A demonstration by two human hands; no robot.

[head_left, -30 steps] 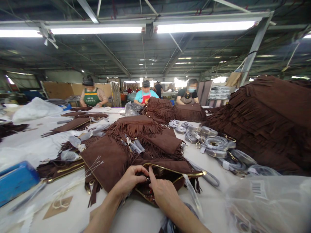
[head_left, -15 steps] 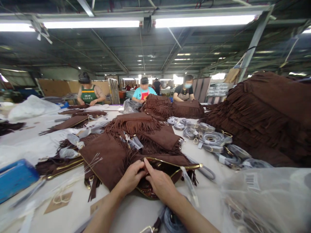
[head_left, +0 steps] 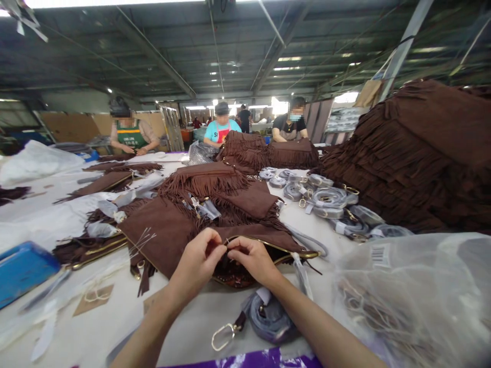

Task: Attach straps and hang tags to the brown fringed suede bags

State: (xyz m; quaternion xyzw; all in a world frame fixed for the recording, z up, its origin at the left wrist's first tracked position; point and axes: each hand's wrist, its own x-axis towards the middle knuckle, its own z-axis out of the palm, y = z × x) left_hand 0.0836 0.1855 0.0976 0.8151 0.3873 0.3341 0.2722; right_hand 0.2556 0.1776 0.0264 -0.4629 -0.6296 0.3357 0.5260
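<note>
A brown fringed suede bag (head_left: pixel 264 234) lies in front of me, its gold-edged zip opening gaping toward me and a patterned lining (head_left: pixel 233 277) showing inside. At the left part of this opening, my left hand (head_left: pixel 201 258) pinches with thumb and forefinger. My right hand (head_left: pixel 251 256) is closed beside it, fingertips almost touching the left ones. What they pinch is too small to make out. A plastic-wrapped pull (head_left: pixel 303 273) hangs from the zip's right end. Below my right forearm lies a coiled, wrapped strap (head_left: pixel 270 317) with a gold clip (head_left: pixel 223 337).
More brown bags (head_left: pixel 159 230) lie to the left and behind. Wrapped straps (head_left: pixel 330 199) lie right of centre, before a tall bag pile (head_left: pixel 429 153). A clear plastic bag (head_left: pixel 414 286) is near right, a blue tray (head_left: pixel 26 273) left. Three co-workers (head_left: pixel 222 128) work across the table.
The view has tilted down, showing more of the near table. My hands have shifted from pointing fingers at the opening's edge to pinching with fingertips together there.
</note>
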